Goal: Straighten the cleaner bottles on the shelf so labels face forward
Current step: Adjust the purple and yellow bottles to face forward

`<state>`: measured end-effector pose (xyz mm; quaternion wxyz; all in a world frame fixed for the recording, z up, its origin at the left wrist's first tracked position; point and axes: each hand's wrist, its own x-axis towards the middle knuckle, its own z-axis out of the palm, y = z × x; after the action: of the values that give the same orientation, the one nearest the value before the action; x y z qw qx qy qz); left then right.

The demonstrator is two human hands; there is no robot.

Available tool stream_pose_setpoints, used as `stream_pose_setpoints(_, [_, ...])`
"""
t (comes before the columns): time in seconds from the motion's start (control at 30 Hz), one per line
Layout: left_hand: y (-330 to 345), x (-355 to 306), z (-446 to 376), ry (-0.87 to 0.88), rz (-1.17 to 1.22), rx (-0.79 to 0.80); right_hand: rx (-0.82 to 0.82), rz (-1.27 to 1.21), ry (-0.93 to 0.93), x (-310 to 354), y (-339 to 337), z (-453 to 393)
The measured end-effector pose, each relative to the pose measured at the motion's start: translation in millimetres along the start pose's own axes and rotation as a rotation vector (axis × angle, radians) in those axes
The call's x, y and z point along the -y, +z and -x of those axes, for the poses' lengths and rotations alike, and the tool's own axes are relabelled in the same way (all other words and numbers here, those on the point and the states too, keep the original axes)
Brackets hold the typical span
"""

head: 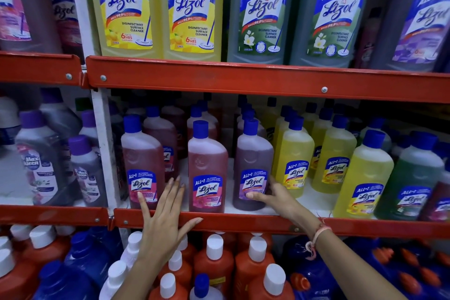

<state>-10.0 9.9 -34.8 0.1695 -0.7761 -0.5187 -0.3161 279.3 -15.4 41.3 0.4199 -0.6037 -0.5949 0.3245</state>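
The red shelf (243, 223) runs across the store rack, its middle tier packed with upright bottles, long axes vertical, labels mostly forward. At the front stand a pink bottle (143, 165), a second pink one (207, 170) and a purple bottle (253, 165). The right hand (275, 198) is nearer the purple bottle, its grip wrapped round the lower body (thumb on the label), likely to turn it. The left hand (163, 212), fingers spread, rests flat on the shelf edge between the pink bottles, holding nothing.
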Motion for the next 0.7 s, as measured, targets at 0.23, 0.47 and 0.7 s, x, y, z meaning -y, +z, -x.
stream_pose_setpoints(0.23, [0.1,0.4,0.4,-0.018,-0.010,0.040,0.005,0.059,-0.074,-4.1,-1.8,19.2])
stream_pose_setpoints(0.47, [-0.9,-0.5,2.6,-0.031,0.005,0.045,-0.010,0.092,-0.082,-1.5,-1.2,28.6])
stream_pose_setpoints(0.7, [-1.0,-1.5,4.5,-0.040,0.027,0.043,-0.078,0.036,-0.088,-7.3,-19.2,36.6])
